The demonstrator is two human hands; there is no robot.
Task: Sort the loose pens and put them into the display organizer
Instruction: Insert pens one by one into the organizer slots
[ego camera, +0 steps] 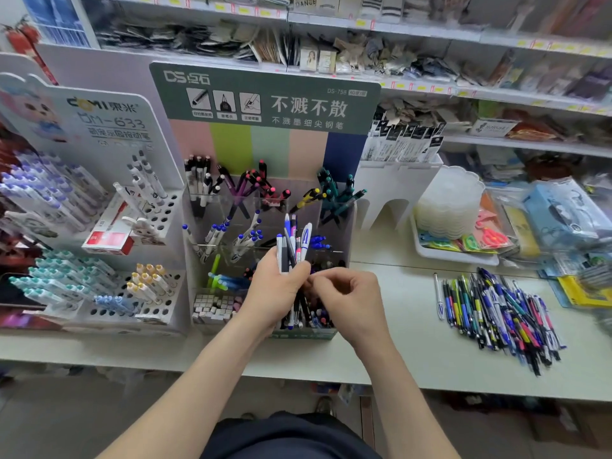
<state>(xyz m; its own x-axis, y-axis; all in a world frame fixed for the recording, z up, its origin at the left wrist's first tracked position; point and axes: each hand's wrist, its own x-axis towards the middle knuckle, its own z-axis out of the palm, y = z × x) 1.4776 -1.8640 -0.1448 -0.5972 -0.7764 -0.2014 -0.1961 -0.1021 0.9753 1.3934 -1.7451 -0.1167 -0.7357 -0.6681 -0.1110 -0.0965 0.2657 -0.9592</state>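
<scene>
Gripping a bundle of pens (293, 246) upright in a closed fist, the left hand (275, 289) holds it in front of the display organizer (265, 104), which stands mid-counter with its base close to the front edge of the counter (397, 339). The right hand (351, 299) has its fingers curled, thumb and forefinger meeting at the side of the bundle; whether they have nipped a single pen is too blurred to tell. The pens look like light, rigid plastic barrels, smooth and round, so they probably slide against each other and roll once let go. A pinch at mid-barrel would likely serve best for drawing one out, or near the cap end for dropping it tip-down. The organizer's cells seem to be clear, hard plastic, stepped in rows under a matte card backboard, and already hold pens grouped by colour. A pile of loose pens (496, 313) lies fanned on the counter's right part, near its front edge, well apart from both hands.
</scene>
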